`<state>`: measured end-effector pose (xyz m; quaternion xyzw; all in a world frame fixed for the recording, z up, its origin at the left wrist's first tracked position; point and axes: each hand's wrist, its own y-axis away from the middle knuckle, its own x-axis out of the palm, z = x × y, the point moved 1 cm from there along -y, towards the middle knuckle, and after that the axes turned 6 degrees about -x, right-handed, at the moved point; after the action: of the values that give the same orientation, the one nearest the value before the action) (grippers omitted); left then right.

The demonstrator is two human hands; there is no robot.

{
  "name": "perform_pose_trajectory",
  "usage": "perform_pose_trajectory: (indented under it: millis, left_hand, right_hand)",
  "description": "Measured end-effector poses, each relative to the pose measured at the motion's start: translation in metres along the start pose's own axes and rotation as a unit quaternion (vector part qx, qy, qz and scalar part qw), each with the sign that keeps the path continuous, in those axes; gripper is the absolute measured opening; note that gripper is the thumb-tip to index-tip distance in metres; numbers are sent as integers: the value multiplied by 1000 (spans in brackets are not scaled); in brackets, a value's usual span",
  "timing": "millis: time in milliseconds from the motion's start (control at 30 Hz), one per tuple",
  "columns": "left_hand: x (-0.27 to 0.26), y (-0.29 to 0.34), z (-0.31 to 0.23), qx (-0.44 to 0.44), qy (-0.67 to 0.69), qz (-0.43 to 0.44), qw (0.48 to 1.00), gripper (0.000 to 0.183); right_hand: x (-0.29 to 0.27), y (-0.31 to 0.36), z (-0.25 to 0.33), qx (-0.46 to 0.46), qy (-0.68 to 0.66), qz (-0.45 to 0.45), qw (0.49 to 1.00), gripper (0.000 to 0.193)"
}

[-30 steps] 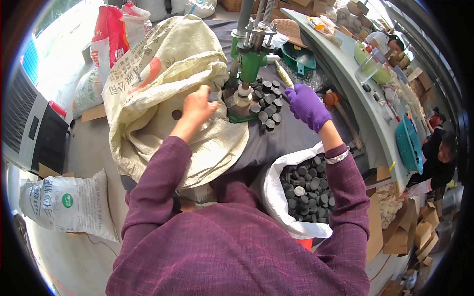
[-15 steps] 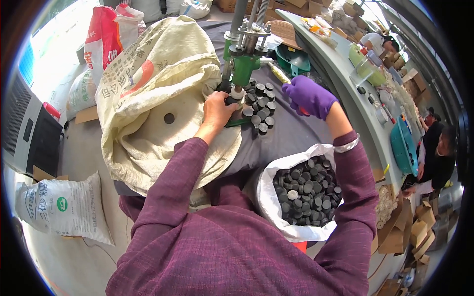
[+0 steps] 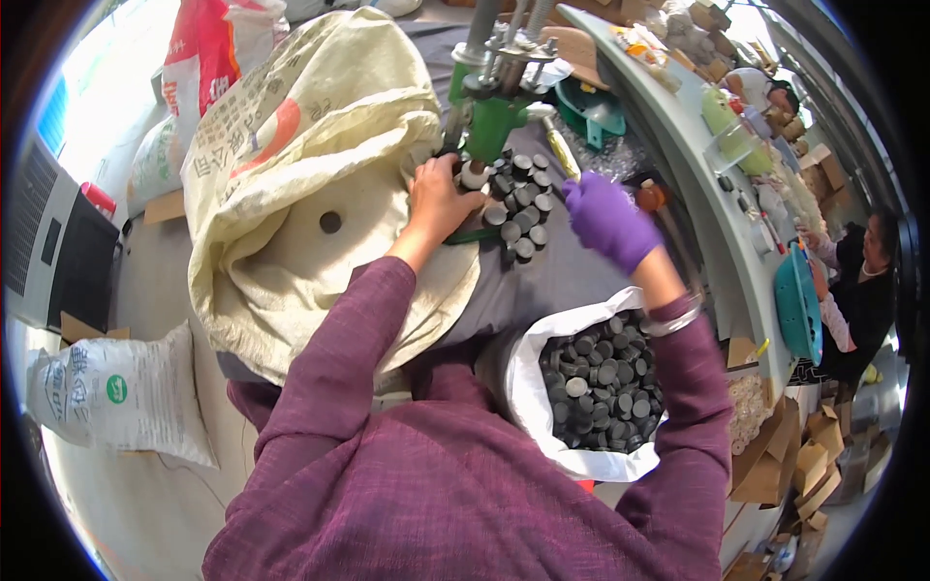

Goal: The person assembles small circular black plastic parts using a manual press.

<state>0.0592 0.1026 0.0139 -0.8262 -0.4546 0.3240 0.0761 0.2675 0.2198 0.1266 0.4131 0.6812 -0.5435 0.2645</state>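
Left hand point(image 3: 438, 197) bare, fingers pinching a dark cap point(image 3: 472, 175) at the base of the green press point(image 3: 490, 121). Right hand point(image 3: 605, 218), purple-gloved, loosely curled, holding nothing. Small cluster of caps point(image 3: 518, 208) beside press; white bag point(image 3: 542, 407) nearly full, so much likely remains.

Hand press station, both hands at the press base.

The bare left hand point(image 3: 438, 198) rests at the foot of the green hand press point(image 3: 492, 116), fingers point(image 3: 455, 167) touching a dark round cap point(image 3: 474, 175) under it. The purple-gloved right hand point(image 3: 605, 218) hovers just beside loose dark caps point(image 3: 523, 198) on the grey-covered worktop point(image 3: 557, 276). A white bag point(image 3: 528, 387) full of dark caps sits near the right forearm. A large cream sack point(image 3: 310, 174) lies at left, one dark disc point(image 3: 330, 222) on it.
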Motion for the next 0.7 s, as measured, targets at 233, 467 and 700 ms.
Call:
perform_pose_trajectory:
  millis: [233, 467, 700]
  left_hand:
    - [-90, 15, 36, 30, -192, -3, 981, 35]
    - [-151, 41, 89, -73, -364, 85, 924, 25]
    - [-128, 33, 62, -80, -183, 105, 974, 32]
  right_hand:
    - [9, -12, 12, 375, -238, 130, 887, 38]
    - [-1, -19, 2, 360, -261, 193, 875, 33]
    - [-63, -69, -2, 329, -197, 330, 862, 41]
